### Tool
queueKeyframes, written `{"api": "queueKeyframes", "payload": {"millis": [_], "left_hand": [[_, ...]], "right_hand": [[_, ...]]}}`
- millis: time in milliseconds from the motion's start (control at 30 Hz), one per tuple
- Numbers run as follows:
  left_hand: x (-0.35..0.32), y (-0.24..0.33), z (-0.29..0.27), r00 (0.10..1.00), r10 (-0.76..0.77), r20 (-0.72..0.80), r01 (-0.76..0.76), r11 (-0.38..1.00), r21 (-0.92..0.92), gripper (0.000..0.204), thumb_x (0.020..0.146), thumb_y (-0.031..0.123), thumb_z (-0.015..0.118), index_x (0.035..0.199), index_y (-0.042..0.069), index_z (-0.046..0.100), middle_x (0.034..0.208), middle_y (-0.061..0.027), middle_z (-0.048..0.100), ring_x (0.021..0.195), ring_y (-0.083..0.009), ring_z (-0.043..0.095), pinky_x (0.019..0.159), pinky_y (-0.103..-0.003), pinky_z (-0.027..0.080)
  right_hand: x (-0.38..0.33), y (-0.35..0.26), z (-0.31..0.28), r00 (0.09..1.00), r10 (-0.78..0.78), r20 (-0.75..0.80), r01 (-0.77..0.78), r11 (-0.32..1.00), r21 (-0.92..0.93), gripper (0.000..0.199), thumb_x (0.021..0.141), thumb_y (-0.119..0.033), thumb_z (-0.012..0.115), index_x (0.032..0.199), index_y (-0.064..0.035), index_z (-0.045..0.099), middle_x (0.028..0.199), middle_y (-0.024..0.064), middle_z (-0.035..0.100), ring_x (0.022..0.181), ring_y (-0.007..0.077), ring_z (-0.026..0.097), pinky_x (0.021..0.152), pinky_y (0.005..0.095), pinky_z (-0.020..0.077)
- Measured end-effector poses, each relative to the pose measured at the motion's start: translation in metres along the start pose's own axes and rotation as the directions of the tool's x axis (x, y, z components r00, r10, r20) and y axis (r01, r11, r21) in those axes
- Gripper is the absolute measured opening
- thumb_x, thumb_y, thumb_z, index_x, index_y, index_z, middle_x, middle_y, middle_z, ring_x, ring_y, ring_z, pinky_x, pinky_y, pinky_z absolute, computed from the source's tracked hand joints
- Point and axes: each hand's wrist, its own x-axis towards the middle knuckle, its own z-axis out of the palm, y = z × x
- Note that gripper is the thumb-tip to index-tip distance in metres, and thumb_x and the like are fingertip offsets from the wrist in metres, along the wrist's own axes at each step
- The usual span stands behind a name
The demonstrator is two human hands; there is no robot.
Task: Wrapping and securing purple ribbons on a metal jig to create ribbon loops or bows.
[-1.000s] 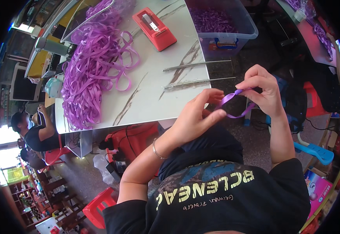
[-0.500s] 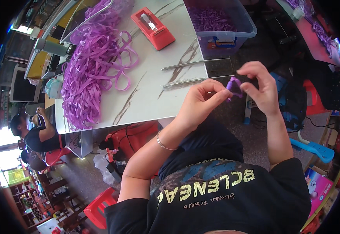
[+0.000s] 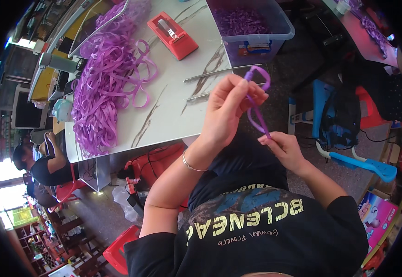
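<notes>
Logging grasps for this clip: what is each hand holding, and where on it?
Both hold one purple ribbon strip: left hand pinches its looped upper end, right hand pinches its lower end.

Left hand (image 3: 226,108) raised, fingers pinched closed, wrist bent. Right hand (image 3: 286,150) lower, fingertips pinched, forearm angled inward.

Bare tabletop (image 3: 173,99) lies open between ribbon heap (image 3: 102,87) and metal rods (image 3: 219,73).
</notes>
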Motion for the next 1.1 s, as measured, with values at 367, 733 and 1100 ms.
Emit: {"api": "queueKeyframes", "payload": {"millis": [367,733,1100], "left_hand": [[-0.023,0.019,-0.018,0.985,0.172,0.025,-0.168,0.978,-0.122,0.016,0.091,0.019,0.042,0.081,0.006,0.045,0.074,-0.0075,0.053,0.063,-0.0154,0.047,0.061,-0.027,0.038],[-0.034,0.024,-0.049,0.946,0.24,-0.216,-0.271,0.955,-0.122,0.015,0.092,0.017,0.043,0.081,0.009,0.048,0.082,-0.0053,0.056,0.08,-0.0176,0.054,0.066,-0.031,0.046],[-0.042,0.028,-0.059,0.962,0.113,-0.248,-0.137,0.987,-0.08,0.016,0.092,0.02,0.042,0.08,0.01,0.045,0.124,-0.0195,0.046,0.118,-0.0322,0.043,0.059,-0.025,0.049]], "right_hand": [[-0.028,0.04,-0.026,0.973,-0.183,-0.143,0.097,0.879,-0.467,0.015,0.079,-0.01,0.058,0.091,-0.0023,0.064,0.09,0.0127,0.064,0.085,0.0262,0.062,0.072,0.0306,0.0492],[-0.023,0.031,-0.022,0.971,-0.226,-0.073,0.158,0.845,-0.51,0.016,0.078,-0.011,0.06,0.093,-0.0054,0.065,0.086,0.0115,0.065,0.075,0.0236,0.063,0.066,0.0305,0.049],[-0.023,0.027,-0.024,0.996,-0.046,-0.08,0.016,0.938,-0.347,0.043,0.076,-0.009,0.064,0.117,-0.0046,0.051,0.072,0.0099,0.064,0.058,0.0153,0.06,0.054,0.0252,0.0466]]}}
